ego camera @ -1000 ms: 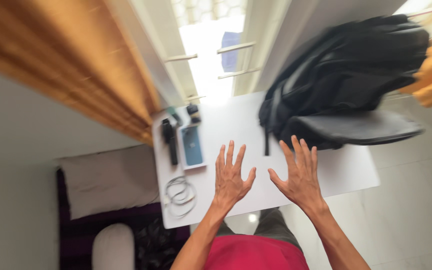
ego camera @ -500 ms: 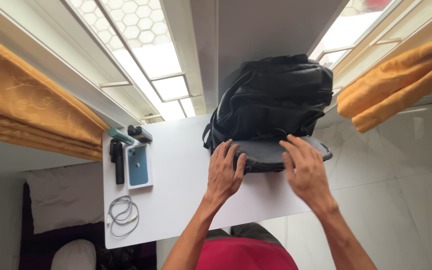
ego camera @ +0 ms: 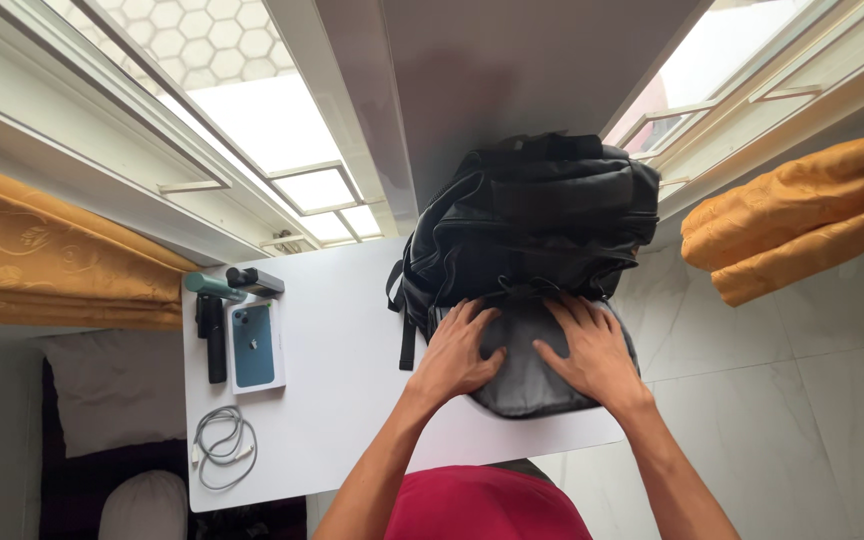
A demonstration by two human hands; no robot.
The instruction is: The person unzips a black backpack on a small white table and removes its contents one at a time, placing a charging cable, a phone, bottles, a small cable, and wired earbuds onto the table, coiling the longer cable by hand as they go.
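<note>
A black backpack (ego camera: 532,220) stands on the right part of a white table (ego camera: 342,400), leaning against the wall between two windows. Its grey front flap (ego camera: 527,375) lies toward me. My left hand (ego camera: 457,350) rests flat on the left side of that flap with the fingers spread. On the flap's right side lies my right hand (ego camera: 592,350), palm down and fingers spread too. Neither hand holds anything.
At the table's left lie a phone box with a blue phone pictured (ego camera: 254,346), a black oblong device (ego camera: 213,340), a green tube (ego camera: 214,287), a small dark gadget (ego camera: 255,279) and a coiled grey cable (ego camera: 222,447). Orange curtains (ego camera: 802,220) hang on both sides.
Both hands moved forward from the bare tabletop onto the backpack's grey flap. The view swung and steadied, so the backpack sits in the middle.
</note>
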